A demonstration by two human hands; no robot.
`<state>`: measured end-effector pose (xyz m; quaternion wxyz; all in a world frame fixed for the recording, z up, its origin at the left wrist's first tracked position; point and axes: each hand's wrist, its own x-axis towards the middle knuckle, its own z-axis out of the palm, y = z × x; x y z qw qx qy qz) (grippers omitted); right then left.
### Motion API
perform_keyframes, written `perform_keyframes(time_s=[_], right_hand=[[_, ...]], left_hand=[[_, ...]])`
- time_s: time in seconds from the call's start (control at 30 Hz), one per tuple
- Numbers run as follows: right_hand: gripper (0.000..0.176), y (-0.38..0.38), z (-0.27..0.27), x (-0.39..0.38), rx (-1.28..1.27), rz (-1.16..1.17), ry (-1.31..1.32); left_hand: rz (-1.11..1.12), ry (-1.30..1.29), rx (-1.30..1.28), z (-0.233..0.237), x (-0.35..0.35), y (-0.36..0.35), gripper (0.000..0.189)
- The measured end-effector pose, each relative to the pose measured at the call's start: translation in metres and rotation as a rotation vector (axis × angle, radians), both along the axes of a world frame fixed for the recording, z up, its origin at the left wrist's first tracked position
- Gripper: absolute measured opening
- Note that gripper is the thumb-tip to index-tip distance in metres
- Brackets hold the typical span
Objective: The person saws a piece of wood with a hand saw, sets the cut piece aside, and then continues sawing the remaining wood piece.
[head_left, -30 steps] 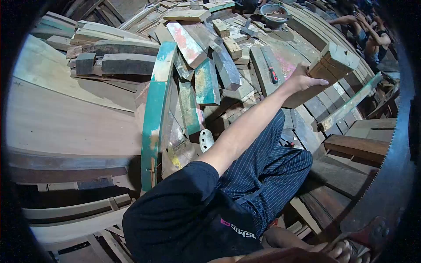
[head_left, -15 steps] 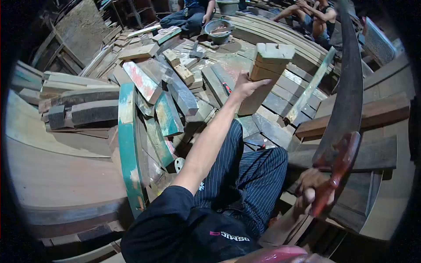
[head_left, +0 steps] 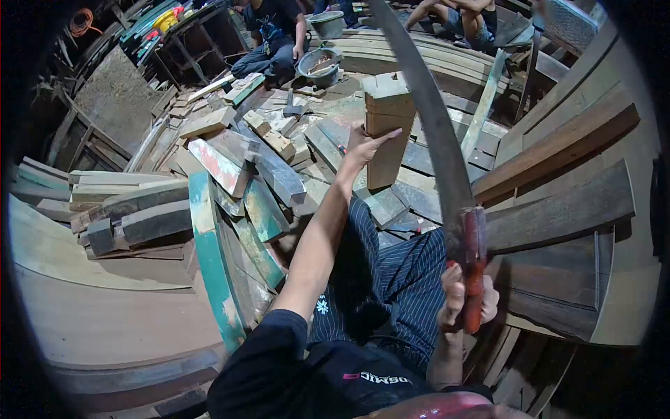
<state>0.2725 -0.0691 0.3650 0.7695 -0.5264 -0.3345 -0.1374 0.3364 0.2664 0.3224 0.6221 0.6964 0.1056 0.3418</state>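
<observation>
My left hand (head_left: 370, 145) grips the side of an upright wooden block (head_left: 389, 133) near its upper half, thumb across the face. Dark lines cross the block below its pale top end. My right hand (head_left: 467, 300) is wrapped round the red handle of a large hand saw (head_left: 440, 126). The long dark blade points up and passes just right of the block, with no contact that I can make out.
Wood offcuts (head_left: 272, 167) are heaped left of my legs, beside a long green-painted board (head_left: 213, 265). A brown beam (head_left: 558, 150) lies at the right. A bucket (head_left: 319, 68) stands ahead, near a seated person (head_left: 272, 35); another person (head_left: 464, 21) sits further right.
The saw has swung left, from the right side to close beside the block. My right hand has moved left and up with it. The view has also shifted.
</observation>
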Motion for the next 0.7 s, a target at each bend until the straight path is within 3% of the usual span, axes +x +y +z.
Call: perform_keyframes(time_s=[0.1,0.13,0.33,0.57,0.67,0.7], right_hand=[[0.023,0.016,-0.002,0.001,0.068,0.178,-0.14],[0.023,0.014,0.0,-0.003,-0.077,0.122,-0.138],[0.016,0.037,0.013,0.009,-0.277,0.032,-0.083],[0.016,0.043,-0.008,0.003,-0.251,0.089,-0.041],[0.015,0.045,-0.016,-0.004,-0.26,0.064,-0.07],[0.014,0.043,-0.018,-0.006,-0.266,0.075,-0.088]], left_hand=[[-0.009,-0.034,0.038,-0.01,0.001,0.006,0.033],[-0.006,-0.037,0.049,-0.01,0.001,0.007,0.033],[-0.002,-0.037,0.036,-0.013,-0.003,0.012,0.031],[0.045,-0.074,0.029,-0.027,0.001,0.018,0.03],[0.015,-0.033,0.055,-0.031,0.0,0.018,0.027],[0.051,0.091,0.128,-0.029,-0.002,0.019,0.023]])
